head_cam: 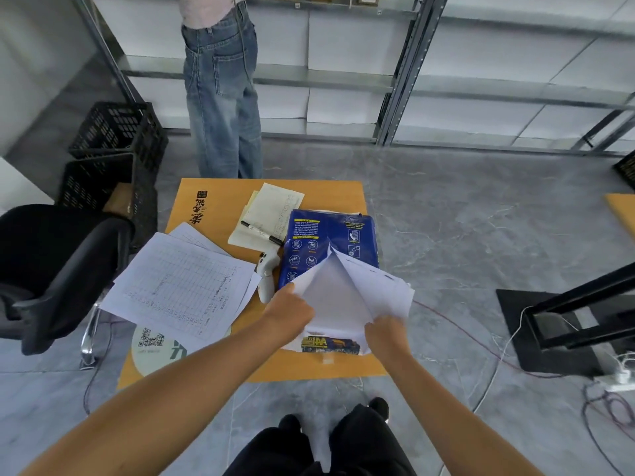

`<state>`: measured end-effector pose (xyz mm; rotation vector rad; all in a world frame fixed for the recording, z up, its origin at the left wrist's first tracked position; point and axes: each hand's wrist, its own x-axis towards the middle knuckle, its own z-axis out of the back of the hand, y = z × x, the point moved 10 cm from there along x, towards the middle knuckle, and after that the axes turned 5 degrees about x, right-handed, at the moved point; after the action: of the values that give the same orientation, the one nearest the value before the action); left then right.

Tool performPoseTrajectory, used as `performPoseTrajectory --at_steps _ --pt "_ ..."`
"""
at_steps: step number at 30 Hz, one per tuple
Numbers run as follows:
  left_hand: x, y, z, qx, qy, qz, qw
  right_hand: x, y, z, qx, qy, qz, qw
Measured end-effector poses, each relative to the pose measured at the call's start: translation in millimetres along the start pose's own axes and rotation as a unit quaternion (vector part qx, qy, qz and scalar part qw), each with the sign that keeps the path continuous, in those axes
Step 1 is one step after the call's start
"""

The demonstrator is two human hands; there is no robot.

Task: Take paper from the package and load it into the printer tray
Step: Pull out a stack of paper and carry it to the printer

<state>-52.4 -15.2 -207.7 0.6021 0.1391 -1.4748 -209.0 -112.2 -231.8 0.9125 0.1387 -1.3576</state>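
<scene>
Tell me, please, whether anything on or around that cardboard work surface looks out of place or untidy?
Mostly the gridded forms: they lie fanned and askew, overhanging the left edge of the cardboard surface. The blue paper package has its wrapper torn open, both hands, left hand and right hand, spreading it. No printer is visible.

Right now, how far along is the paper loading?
Early stage. Done: the blue paper package lies on the yellow table with its near end torn open. In hand: the left hand and right hand each have a grip on a white wrapper flap, spreading the opening; no sheets look to be out yet. Left: pull out a stack and load the tray. No printer is in view.
</scene>
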Motion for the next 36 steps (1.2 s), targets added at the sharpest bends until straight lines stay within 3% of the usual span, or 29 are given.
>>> performPoseTrajectory --at_steps 4,9,13,17,23,28,33,35,36 --pt "-13.0 25.4 -18.1 0.005 -0.002 0.058 0.998 4.7 -11.9 14.3 0.136 -0.028 -0.065 0.988" --pt "-33.5 40.2 -41.5 -0.155 0.004 0.163 0.974 10.8 -26.8 12.1 0.305 -0.012 -0.120 0.945" --pt "-51.0 51.1 -60.7 -0.381 -0.050 0.261 0.886 9.6 -32.7 13.1 0.363 -0.024 -0.145 0.920" --pt "-58.4 54.1 -73.7 -0.479 -0.076 0.295 0.823 8.6 -28.6 4.7 0.450 0.008 -0.132 0.883" --pt "-63.5 55.8 -79.6 -0.563 -0.093 0.294 0.767 3.7 -23.6 -2.0 0.477 0.017 -0.127 0.869" --pt "-70.2 54.7 -86.3 -0.576 -0.082 0.301 0.756 4.2 -16.1 -12.1 0.464 0.054 -0.140 0.873" --pt "-83.9 46.3 -105.0 -0.588 -0.070 0.354 0.724 -2.8 -14.0 0.0 0.505 0.102 -0.119 0.849" --pt "-85.6 33.6 -114.0 -0.657 -0.045 0.368 0.656 -10.5 -20.2 -0.7 0.508 0.138 -0.120 0.842" --pt "-85.5 25.5 -118.2 -0.714 -0.036 0.373 0.592 -16.1 -23.2 -2.4 0.501 0.158 -0.120 0.842"
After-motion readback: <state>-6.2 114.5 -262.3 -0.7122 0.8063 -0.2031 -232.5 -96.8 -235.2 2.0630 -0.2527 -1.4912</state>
